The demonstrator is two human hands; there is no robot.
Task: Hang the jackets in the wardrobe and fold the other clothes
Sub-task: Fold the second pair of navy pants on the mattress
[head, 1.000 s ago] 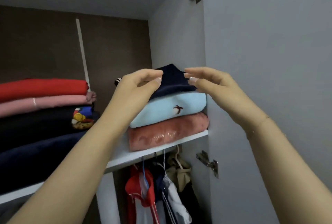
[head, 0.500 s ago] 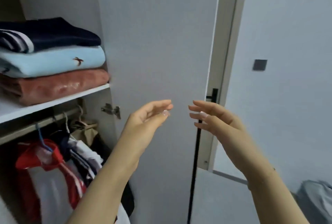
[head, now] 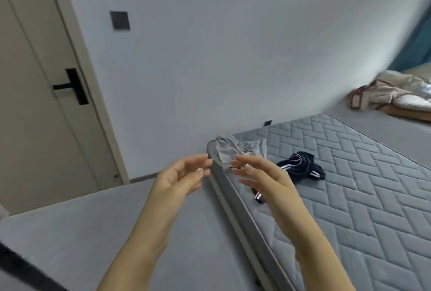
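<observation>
Grey mattress (head: 349, 197) front and centre, quilted in a herringbone pattern, and on it lies a pale grey garment (head: 229, 150) up at its near corner, with a navy garment (head: 303, 166) carrying white stripes just beside that. Away from the mattress, the wall (head: 233, 46) reads a soft blue-grey with a small dark square switch plate (head: 119, 21) on it, and the door (head: 30, 109) beyond is beige with a black handle (head: 71, 86). Past the mattress's far end, there's a cream and rusty-brown heap of bedding (head: 382, 93) under a teal curtain (head: 417, 41), and the floor (head: 116, 232) beside the mattress is plain grey.
</observation>
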